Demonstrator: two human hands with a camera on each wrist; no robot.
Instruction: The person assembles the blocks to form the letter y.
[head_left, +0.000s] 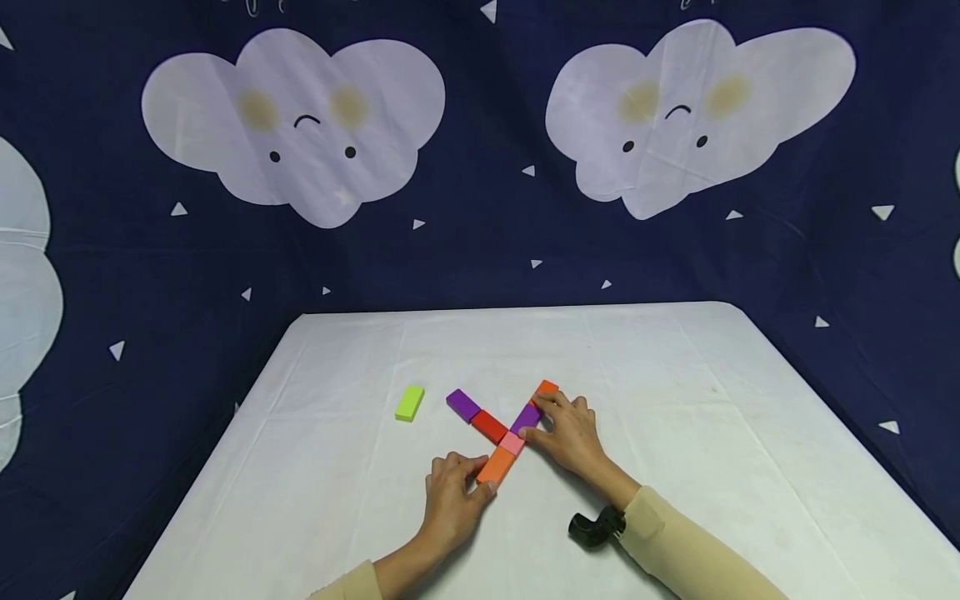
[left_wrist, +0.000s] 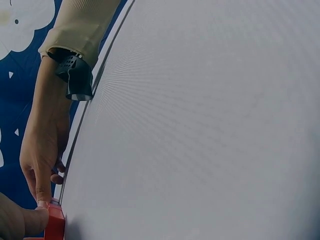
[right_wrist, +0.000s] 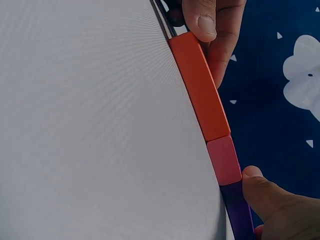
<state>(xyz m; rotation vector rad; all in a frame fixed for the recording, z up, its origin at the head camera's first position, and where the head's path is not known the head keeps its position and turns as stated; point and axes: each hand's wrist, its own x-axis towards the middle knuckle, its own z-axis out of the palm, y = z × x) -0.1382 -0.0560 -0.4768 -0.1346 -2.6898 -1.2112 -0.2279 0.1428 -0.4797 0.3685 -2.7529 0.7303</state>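
Wooden-looking blocks lie end to end on the table in a Y shape, seen in the head view. The pink block [head_left: 512,443] sits at the junction. My left hand [head_left: 452,498] pinches the near orange block [head_left: 496,467] between thumb and forefinger. My right hand [head_left: 572,435] grips the right branch: its thumb touches the purple block [right_wrist: 239,212] beside the pink joint, and a fingertip reaches the far orange block [head_left: 548,387]. The left branch has a red block [head_left: 490,427] and a second purple block [head_left: 463,405].
A lime green block [head_left: 409,403] lies apart, left of the branches. Under everything is a white-covered table [head_left: 300,467]. A dark blue cloth [head_left: 480,250] with clouds and triangles hangs behind it. A black wrist camera [head_left: 596,528] is worn on the right wrist.
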